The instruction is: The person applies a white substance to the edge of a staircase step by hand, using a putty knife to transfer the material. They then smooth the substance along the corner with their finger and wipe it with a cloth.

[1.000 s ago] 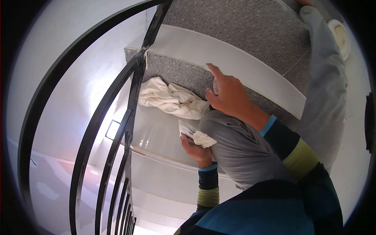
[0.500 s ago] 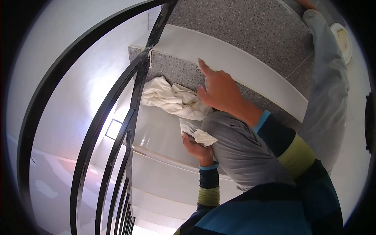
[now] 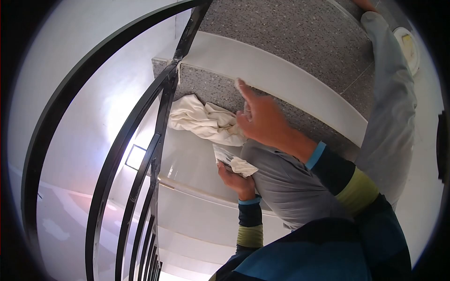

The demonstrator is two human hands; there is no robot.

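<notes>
My left hand (image 3: 238, 183) is closed around a flat putty scraper (image 3: 221, 153), held low beside my bent knee. A lump of white paste (image 3: 243, 167) sits on it; the grip itself is hidden in the palm. My right hand (image 3: 269, 122) has its index finger stretched out, thumb apart and the other fingers curled, with no tool in it. White paste coats that fingertip, which is at the seam between the speckled grey stair tread (image 3: 206, 84) and the white riser (image 3: 272, 63). A crumpled cream cloth (image 3: 206, 122) lies on the tread, left of my right hand.
A black metal railing (image 3: 123, 129) runs down the left side, close to the cloth. Above the riser is another speckled tread (image 3: 281, 28). At the far right stands a white tub (image 3: 413, 60) with something yellowish inside, beside a grey-trousered leg (image 3: 391, 93).
My right index fingertip has shifted slightly down in the view, along the seam, and the hand is a little blurred. My left hand keeps the scraper in nearly the same place.
</notes>
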